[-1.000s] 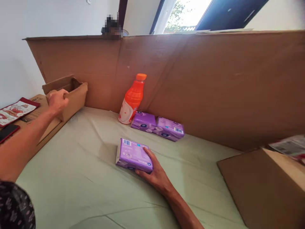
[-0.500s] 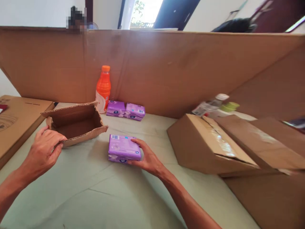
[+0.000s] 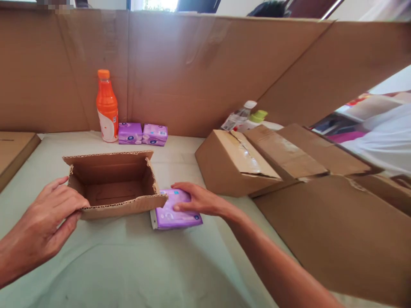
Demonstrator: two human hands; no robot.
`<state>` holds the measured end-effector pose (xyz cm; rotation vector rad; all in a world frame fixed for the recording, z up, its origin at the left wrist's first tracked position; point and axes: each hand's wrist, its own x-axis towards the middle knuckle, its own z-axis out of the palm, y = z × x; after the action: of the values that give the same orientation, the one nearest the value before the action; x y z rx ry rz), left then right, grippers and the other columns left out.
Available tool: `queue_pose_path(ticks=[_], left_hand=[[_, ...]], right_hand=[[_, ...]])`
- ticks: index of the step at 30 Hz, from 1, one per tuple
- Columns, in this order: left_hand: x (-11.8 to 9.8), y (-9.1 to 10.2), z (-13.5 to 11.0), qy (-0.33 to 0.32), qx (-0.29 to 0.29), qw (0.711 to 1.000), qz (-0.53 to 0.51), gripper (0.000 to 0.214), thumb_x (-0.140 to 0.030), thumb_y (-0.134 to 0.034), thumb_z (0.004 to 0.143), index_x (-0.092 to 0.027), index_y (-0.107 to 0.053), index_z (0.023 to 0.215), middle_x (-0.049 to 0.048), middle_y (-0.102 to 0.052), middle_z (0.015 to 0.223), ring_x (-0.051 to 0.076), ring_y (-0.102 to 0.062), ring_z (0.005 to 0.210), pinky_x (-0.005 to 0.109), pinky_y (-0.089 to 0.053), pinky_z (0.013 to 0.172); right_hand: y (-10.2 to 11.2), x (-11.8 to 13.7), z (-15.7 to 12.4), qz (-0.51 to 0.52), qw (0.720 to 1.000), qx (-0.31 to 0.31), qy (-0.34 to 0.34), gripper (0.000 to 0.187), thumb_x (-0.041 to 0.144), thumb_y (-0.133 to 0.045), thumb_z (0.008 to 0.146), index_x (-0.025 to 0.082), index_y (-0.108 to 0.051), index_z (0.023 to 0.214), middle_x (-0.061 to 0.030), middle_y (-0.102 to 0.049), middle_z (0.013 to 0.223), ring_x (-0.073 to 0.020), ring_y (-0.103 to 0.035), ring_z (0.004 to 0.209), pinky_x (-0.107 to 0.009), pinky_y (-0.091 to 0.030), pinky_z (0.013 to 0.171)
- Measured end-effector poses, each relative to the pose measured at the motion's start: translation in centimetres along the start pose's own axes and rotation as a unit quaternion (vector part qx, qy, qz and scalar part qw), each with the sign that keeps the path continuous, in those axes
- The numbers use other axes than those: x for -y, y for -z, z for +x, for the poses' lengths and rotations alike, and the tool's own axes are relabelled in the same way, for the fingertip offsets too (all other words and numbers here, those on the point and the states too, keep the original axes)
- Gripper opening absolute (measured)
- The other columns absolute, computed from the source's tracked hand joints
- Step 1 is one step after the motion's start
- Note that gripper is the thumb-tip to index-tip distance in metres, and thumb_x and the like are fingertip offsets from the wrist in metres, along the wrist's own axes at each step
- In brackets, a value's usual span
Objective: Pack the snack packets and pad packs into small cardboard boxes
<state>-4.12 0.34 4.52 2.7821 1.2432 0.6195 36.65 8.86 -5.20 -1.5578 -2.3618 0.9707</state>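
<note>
Purple pack (image 3: pixel 178 219) under spread right hand (image 3: pixel 204 200)

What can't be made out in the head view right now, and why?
Head view, all four:
Purple pack at the right hand: far left corner, hidden by the open box.
Clear bottle: base, hidden behind the taped carton.
Flat carton: left part, cut off by the picture's left edge.
Rear purple packs: finer print, too small to read.

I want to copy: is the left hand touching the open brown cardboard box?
Touching. In the head view, the left hand grips the brown cardboard box by its rim.
</note>
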Motion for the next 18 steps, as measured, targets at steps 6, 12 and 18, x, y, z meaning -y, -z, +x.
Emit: queue_pose_path(ticks=[6,12,18], left_hand=[[0.0,-0.6,-0.2,0.003,-0.022,1.0,-0.003,0.022,-0.011,-0.05,0.092,-0.027,-0.058,0.105,-0.0029,-0.068,0.09,0.017,-0.063,0.085,0.045,-0.038,0.113],[-0.9,-1.7,-0.4,0.02,-0.036,0.999,-0.007,0.027,-0.006,-0.047,0.091,-0.025,-0.058,0.106,-0.0006,-0.065,0.094,0.017,-0.06,0.09,0.052,-0.031,0.118],[-1.1,-2.4,-0.8,0.001,-0.076,0.997,0.012,0.033,0.0,-0.046,0.089,-0.024,-0.062,0.104,0.0015,-0.059,0.095,0.017,-0.055,0.091,0.051,-0.032,0.117]], right_hand=[[-1.7,3.5,-4.6,-0.061,0.994,-0.047,0.076,0.032,0.046,-0.075,0.078,0.021,-0.061,0.092,-0.019,-0.053,0.149,-0.038,-0.05,0.138,-0.052,-0.048,0.104],[-1.4,4.0,-8.0,0.013,0.999,-0.012,-0.049,0.063,0.05,-0.073,0.072,0.021,-0.058,0.126,-0.0118,-0.075,0.107,-0.0314,-0.073,0.088,-0.044,-0.058,0.079],[5.6,6.3,-8.6,0.143,0.945,-0.293,0.004,0.056,0.059,-0.058,0.091,0.036,-0.05,0.141,-0.0108,-0.074,0.108,-0.034,-0.074,0.089,-0.048,-0.061,0.069]])
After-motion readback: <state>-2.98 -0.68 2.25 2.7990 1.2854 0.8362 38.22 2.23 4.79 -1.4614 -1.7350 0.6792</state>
